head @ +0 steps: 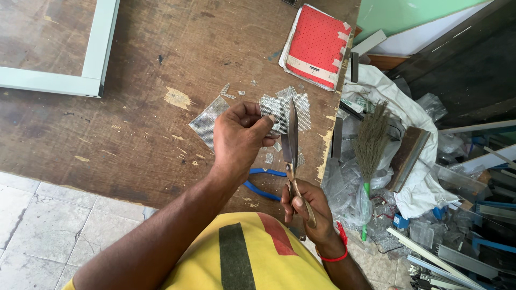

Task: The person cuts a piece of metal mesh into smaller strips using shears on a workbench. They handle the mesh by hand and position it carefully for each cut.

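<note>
A worn brown wooden tabletop [134,107] fills most of the view from above, scratched and chipped, with pale patches where the surface has flaked off. Below it at the lower left is a floor of pale grey stone tiles [43,231]. To the right of the table edge lies a heap of clutter: a white sack [408,107], clear plastic scraps, metal strips and a small broom with a green handle [370,156]. A green wall [408,13] shows at the top right.

On the table, a pale metal frame corner [97,59] sits at the upper left. A red notebook [316,45] lies near the top right edge. A flat piece of grey mesh [207,122] and small mesh offcuts lie near the middle. Blue-handled pliers [263,185] rest near the front edge.

The person wears a yellow shirt. Their left hand [239,139] is raised over the table, fingers pinched closed on a small square of grey wire mesh [285,110]. Their right hand [309,212], with a red band at the wrist, is wrapped around the handles of long scissors [293,139]. The blades point upward and lie across the held mesh square, just beside the left fingertips.
</note>
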